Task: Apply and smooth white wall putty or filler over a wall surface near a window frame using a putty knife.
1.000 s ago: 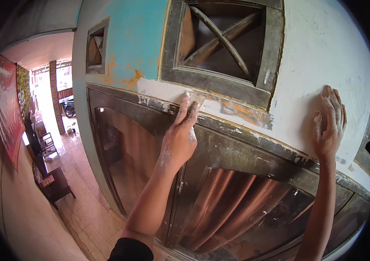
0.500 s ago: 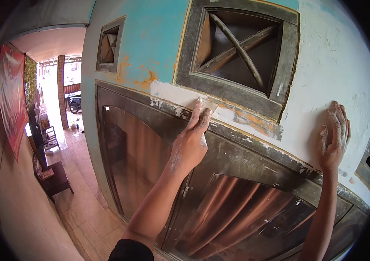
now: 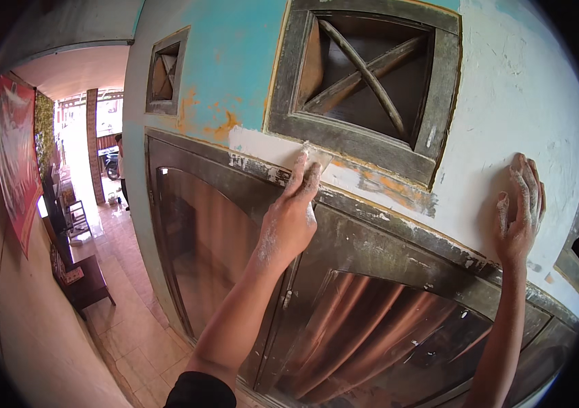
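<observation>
My left hand (image 3: 294, 211), dusted with white filler, is closed on a small flat putty scraper (image 3: 321, 159). The scraper's pale blade lies against the strip of white filler (image 3: 255, 145) below the wooden vent frame (image 3: 354, 136). My index and middle fingers stretch along the blade; the thumb is mostly hidden. On the right, my right hand (image 3: 522, 207) rests with fingers extended against the white-coated wall (image 3: 486, 95). White residue covers its fingers too, and I see nothing held in it.
Below my hands runs the dark wooden window frame (image 3: 364, 238) with curtained glass panes. Turquoise paint (image 3: 231, 64) covers the wall to the left. Down the passage are a dark low table (image 3: 91, 282), a red banner (image 3: 16, 163), a motorbike (image 3: 110, 165) and a partly visible person (image 3: 121, 166).
The view has shifted slightly, and my left hand with the scraper stays at nearly the same part of the strip. A person has come into sight at the passage's far end.
</observation>
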A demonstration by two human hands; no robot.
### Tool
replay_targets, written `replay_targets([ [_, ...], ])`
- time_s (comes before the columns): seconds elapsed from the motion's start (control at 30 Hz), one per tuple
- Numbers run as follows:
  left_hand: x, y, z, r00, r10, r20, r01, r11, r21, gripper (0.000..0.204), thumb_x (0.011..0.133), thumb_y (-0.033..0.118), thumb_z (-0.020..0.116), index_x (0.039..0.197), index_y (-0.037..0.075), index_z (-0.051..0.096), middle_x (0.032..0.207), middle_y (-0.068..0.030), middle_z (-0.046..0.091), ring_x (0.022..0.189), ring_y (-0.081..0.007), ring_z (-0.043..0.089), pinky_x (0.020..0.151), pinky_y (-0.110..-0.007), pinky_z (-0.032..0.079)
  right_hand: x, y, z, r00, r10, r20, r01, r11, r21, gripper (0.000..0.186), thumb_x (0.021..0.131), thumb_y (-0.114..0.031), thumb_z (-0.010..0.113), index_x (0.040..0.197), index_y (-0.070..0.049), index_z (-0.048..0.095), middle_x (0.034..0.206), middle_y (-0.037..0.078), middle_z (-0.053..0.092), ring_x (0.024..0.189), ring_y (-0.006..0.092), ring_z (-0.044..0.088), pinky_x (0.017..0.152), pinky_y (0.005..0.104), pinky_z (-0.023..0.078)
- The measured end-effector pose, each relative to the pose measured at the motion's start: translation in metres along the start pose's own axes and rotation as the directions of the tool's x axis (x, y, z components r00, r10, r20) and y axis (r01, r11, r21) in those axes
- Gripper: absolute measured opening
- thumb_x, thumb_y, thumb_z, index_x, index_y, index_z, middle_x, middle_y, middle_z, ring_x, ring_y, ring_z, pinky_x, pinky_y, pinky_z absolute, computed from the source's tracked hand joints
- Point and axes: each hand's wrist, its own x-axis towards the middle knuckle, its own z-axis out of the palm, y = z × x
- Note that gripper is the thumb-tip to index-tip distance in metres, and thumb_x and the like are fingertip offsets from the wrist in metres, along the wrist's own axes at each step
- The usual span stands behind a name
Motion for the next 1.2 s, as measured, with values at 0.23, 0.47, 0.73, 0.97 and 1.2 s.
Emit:
replay_targets([
  [0.23, -0.004, -0.010, 0.005, 0.997, 0.072, -0.023, -0.071, 0.997, 0.041, 0.083, 0.077, -0.016, 0.058, 0.156, 0.009, 0.046, 0.168, -0.0173, 0.033, 0.143, -0.0424, 0.046, 0.112, -0.045, 0.049, -0.001, 0.000, 0.005, 1.000, 0.011, -0.002, -0.011, 1.000, 0.010, 0.048, 0.096, -0.010, 0.059, 0.144, -0.017, 0.058, 0.160, 0.007, 0.051, 0.155, 0.0282, 0.038, 0.128, 0.0515, 0.022],
  [0.47, -0.005, -0.013, 0.005, 0.998, 0.058, -0.029, -0.056, 0.997, 0.044, 0.078, 0.082, -0.013, 0.056, 0.156, 0.011, 0.047, 0.168, -0.0136, 0.033, 0.141, -0.0394, 0.049, 0.109, -0.045, 0.050, 0.001, -0.001, 0.002, 1.000, 0.002, -0.007, -0.002, 1.000, -0.011, 0.048, 0.096, -0.009, 0.061, 0.143, -0.016, 0.058, 0.160, 0.008, 0.051, 0.154, 0.0285, 0.039, 0.128, 0.0511, 0.024],
  [0.73, -0.002, -0.012, 0.000, 0.999, 0.046, -0.018, -0.046, 0.999, 0.001, 0.084, 0.076, -0.020, 0.052, 0.155, 0.007, 0.048, 0.168, -0.0171, 0.034, 0.149, -0.0406, 0.040, 0.117, -0.043, 0.044, 0.000, 0.001, 0.001, 1.000, -0.007, -0.018, 0.007, 1.000, -0.013, 0.046, 0.096, -0.009, 0.060, 0.142, -0.015, 0.059, 0.159, 0.008, 0.052, 0.154, 0.0287, 0.040, 0.127, 0.0508, 0.024],
  [0.97, -0.004, -0.018, 0.001, 0.998, 0.062, -0.027, -0.058, 0.988, 0.145, 0.075, 0.085, -0.009, 0.058, 0.156, 0.013, 0.046, 0.169, -0.0114, 0.033, 0.133, -0.0392, 0.058, 0.104, -0.048, 0.055, 0.000, 0.000, 0.002, 1.000, 0.001, -0.015, -0.001, 1.000, 0.004, 0.046, 0.096, -0.009, 0.059, 0.142, -0.015, 0.059, 0.159, 0.008, 0.052, 0.153, 0.0290, 0.040, 0.127, 0.0508, 0.024],
  [1.2, -0.001, -0.025, 0.006, 0.992, 0.097, -0.083, -0.085, 0.988, 0.132, 0.076, 0.084, -0.010, 0.056, 0.156, 0.013, 0.046, 0.169, -0.0127, 0.032, 0.130, -0.0407, 0.060, 0.102, -0.049, 0.056, 0.000, -0.002, 0.001, 1.000, -0.001, -0.015, 0.002, 1.000, 0.018, 0.047, 0.096, -0.009, 0.060, 0.142, -0.015, 0.059, 0.158, 0.008, 0.052, 0.153, 0.0291, 0.040, 0.127, 0.0505, 0.024],
])
